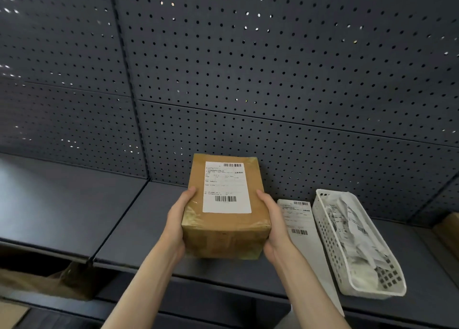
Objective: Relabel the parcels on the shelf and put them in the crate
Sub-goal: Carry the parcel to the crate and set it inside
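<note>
A brown cardboard parcel (223,231), wrapped in clear tape, is held between both hands over the dark shelf (129,219). A white shipping label (226,187) with two barcodes covers its top face. My left hand (176,219) grips the parcel's left side with the thumb on the top edge. On the opposite side my right hand (274,225) grips it, thumb also on top. A strip of white labels (301,226) lies on the shelf just right of my right hand and hangs over the front edge.
A white perforated plastic basket (330,239) holding crumpled label papers stands at the right of the shelf. A dark pegboard wall (248,67) backs the shelf. Brown cardboard (49,282) shows on the level below at the left, another brown edge (449,226) at far right.
</note>
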Available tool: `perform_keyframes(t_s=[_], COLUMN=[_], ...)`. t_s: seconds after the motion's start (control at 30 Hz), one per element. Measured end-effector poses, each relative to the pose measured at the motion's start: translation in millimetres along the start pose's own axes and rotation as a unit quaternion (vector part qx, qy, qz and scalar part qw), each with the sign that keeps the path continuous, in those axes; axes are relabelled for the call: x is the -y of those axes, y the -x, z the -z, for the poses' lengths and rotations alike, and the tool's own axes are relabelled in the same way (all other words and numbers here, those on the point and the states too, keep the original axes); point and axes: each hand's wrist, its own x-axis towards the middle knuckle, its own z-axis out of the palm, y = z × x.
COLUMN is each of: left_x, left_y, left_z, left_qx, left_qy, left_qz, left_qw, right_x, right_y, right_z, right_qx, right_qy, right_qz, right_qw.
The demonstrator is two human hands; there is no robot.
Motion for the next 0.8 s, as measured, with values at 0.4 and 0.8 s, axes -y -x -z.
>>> perform_keyframes(t_s=[0.4,0.8], left_x=[-35,-40], left_y=[94,222], left_z=[100,252], left_qx=[-0.185,-0.361], left_qy=[0.053,0.155], left_qz=[-0.083,-0.213], left_qw=[0.978,0.895], right_x=[-41,-177], right_y=[41,96], right_z=[-109,-256], right_qx=[0.175,0.362], right_qy=[0.084,0.178], right_qz=[-0.048,-0.136], right_qw=[0.980,0.905])
